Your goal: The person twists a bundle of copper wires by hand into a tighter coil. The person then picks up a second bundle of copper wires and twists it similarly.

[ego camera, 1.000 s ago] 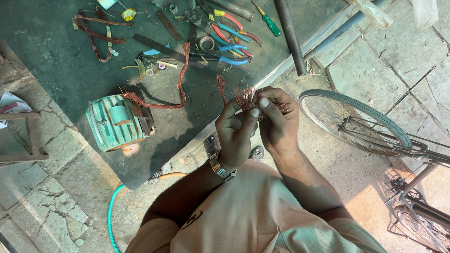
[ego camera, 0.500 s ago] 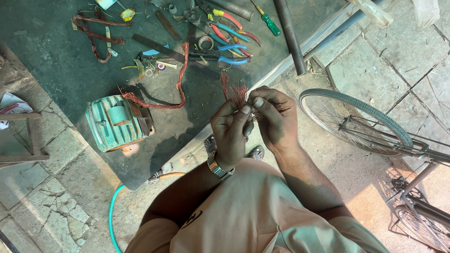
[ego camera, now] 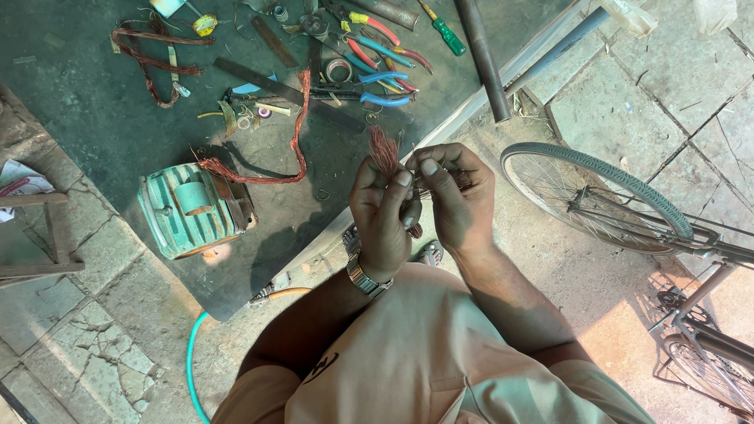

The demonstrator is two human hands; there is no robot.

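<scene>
One copper wire bundle [ego camera: 385,151] between two hands [ego camera: 424,208]

Both hands have drawn closer together, the right hand [ego camera: 455,200] now curled tighter over the left hand [ego camera: 385,216], and the copper wire bundle [ego camera: 385,151] has bunched up shorter above the left fingertips [ego camera: 403,179], strands less splayed.

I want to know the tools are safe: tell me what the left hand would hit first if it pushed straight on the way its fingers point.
The left hand points up-frame, so it likely meets the blue-handled pliers on the dark mat, though the hand seems raised above it.
</scene>
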